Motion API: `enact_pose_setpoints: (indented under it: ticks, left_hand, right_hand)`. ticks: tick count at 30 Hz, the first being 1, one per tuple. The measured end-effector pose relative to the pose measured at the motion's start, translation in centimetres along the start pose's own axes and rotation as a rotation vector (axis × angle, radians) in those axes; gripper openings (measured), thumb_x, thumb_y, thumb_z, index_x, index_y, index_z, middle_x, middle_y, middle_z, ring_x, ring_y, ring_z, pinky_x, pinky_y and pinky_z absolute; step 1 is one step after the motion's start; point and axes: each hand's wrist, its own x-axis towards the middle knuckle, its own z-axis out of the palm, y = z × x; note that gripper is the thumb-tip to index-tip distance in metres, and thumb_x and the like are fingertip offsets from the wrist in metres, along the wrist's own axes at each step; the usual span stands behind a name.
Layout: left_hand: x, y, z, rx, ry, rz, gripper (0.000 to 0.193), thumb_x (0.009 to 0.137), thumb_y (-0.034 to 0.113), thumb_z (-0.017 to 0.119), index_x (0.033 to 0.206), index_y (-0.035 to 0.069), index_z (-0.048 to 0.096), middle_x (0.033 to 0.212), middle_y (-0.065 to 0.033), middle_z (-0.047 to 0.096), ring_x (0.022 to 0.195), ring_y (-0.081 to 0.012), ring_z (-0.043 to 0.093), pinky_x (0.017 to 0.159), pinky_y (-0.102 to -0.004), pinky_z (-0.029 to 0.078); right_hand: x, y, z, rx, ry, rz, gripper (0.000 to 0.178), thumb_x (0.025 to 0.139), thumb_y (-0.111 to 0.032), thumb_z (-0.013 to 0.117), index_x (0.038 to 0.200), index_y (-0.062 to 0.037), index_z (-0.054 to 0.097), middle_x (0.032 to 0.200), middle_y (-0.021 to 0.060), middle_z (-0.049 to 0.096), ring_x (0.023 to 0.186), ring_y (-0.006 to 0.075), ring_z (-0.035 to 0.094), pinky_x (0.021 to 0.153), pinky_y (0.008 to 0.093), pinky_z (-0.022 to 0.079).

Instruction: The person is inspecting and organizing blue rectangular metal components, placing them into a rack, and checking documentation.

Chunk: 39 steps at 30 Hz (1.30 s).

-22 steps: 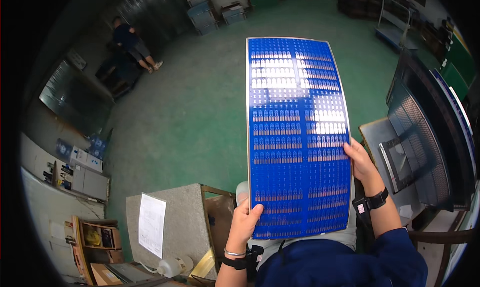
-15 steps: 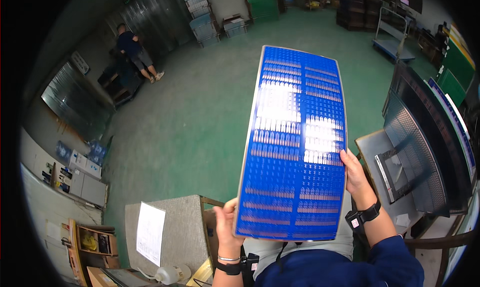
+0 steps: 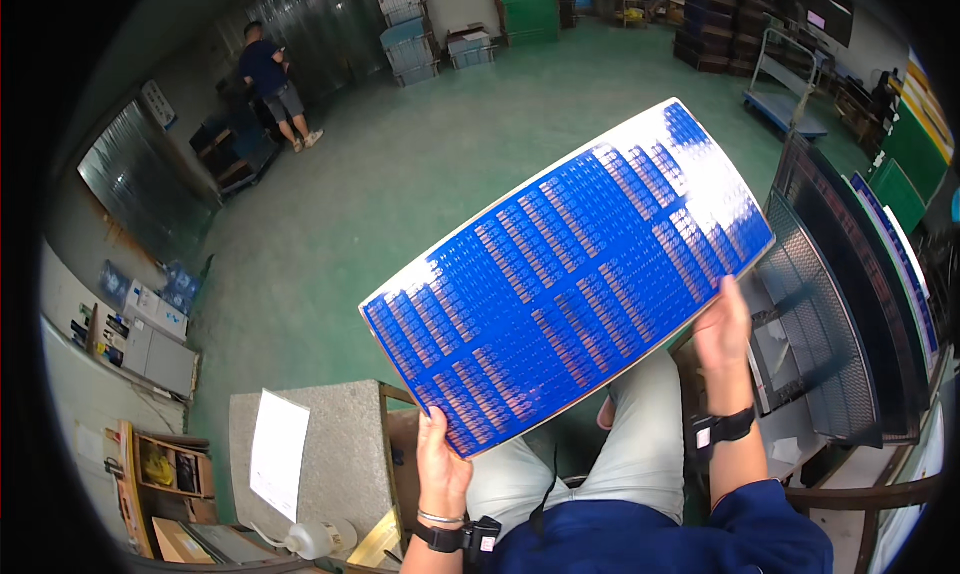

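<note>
Blue circuit-board panel (image 3: 570, 289), pale-edged and lined with rows of copper-coloured marks in 2 long bands, hangs aslant above a seated worker's lap, its long sides running from lower left to upper right. White glare washes over its far right corner. The worker's 2 bare hands grasp it: the left hand (image 3: 443, 466) grips the near left corner with the thumb on the edge, and the right hand (image 3: 722, 336) clasps the lower long edge near the right end. From where I stand, the fingers behind the panel are hidden.

Beside the left arm, a grey table (image 3: 350, 424) bears 1 white sheet of paper (image 3: 279, 456) and 1 white plastic bottle (image 3: 318, 539). To the right of the right hand, a dark mesh panel (image 3: 820, 309) stands upright among other boards. Black straps circle both wrists, and a metal bracelet (image 3: 440, 518) rings the left. Across the green floor (image 3: 300, 244), 1 co-worker (image 3: 265, 69) in a dark shirt and shorts stands well apart, near a blue platform trolley's opposite side of the room; the trolley (image 3: 785, 114) is at far right.
</note>
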Motion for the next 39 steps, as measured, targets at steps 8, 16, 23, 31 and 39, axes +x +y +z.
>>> enact_pose_setpoints:
  ticks: [8, 16, 23, 31, 39]
  left_hand:
    - [1.2, 2.4, -2.4, 0.268, 0.084, 0.113, 0.021, 0.094, 0.023, 0.048, 0.102, 0.004, 0.055, 0.097, -0.0047, 0.063, 0.086, -0.0125, 0.061, 0.077, -0.0268, 0.05]
    - [2.4, 2.6, -4.9, 0.398, 0.122, 0.115, 0.028, 0.095, 0.021, 0.046, 0.11, -0.002, 0.054, 0.101, -0.0078, 0.063, 0.086, -0.0137, 0.061, 0.078, -0.0263, 0.049]
    - [2.0, 3.5, -6.2, 0.44, 0.157, 0.145, 0.03, 0.092, 0.023, 0.05, 0.108, -0.002, 0.055, 0.1, -0.0083, 0.063, 0.087, -0.015, 0.061, 0.077, -0.0279, 0.049]
    - [1.8, 4.2, -8.5, 0.468, 0.2, 0.168, 0.029, 0.093, 0.024, 0.047, 0.105, 0.0, 0.057, 0.097, -0.0069, 0.062, 0.085, -0.0148, 0.06, 0.075, -0.028, 0.049]
    - [1.6, 4.5, -8.6, 0.447, 0.23, 0.182, 0.022, 0.094, 0.02, 0.046, 0.098, 0.002, 0.058, 0.09, -0.0058, 0.062, 0.077, -0.0127, 0.06, 0.066, -0.0247, 0.05]
  right_hand:
    - [-1.5, -6.3, -7.2, -0.207, 0.138, -0.081, 0.031, 0.095, -0.017, 0.043, 0.118, 0.003, 0.05, 0.112, 0.011, 0.06, 0.098, 0.015, 0.06, 0.085, 0.0284, 0.049]
    - [-3.3, -5.9, -7.9, -0.165, 0.138, 0.017, 0.036, 0.097, -0.024, 0.038, 0.115, 0.0046, 0.05, 0.104, 0.0113, 0.062, 0.087, 0.0156, 0.063, 0.075, 0.0289, 0.053]
    - [-3.9, -5.4, -5.2, -0.207, 0.1, 0.048, 0.045, 0.097, -0.028, 0.035, 0.12, 0.0097, 0.046, 0.108, 0.0131, 0.06, 0.092, 0.0153, 0.061, 0.081, 0.0283, 0.05]
    - [-3.9, -4.9, -5.6, -0.238, -0.016, 0.079, 0.038, 0.096, -0.025, 0.04, 0.113, 0.0079, 0.051, 0.101, 0.0115, 0.061, 0.09, 0.0142, 0.06, 0.081, 0.027, 0.048]
    - [-3.9, -4.7, -5.4, -0.263, -0.034, 0.102, 0.033, 0.094, -0.024, 0.047, 0.106, 0.0052, 0.054, 0.098, 0.0103, 0.062, 0.088, 0.0132, 0.06, 0.08, 0.0261, 0.047]
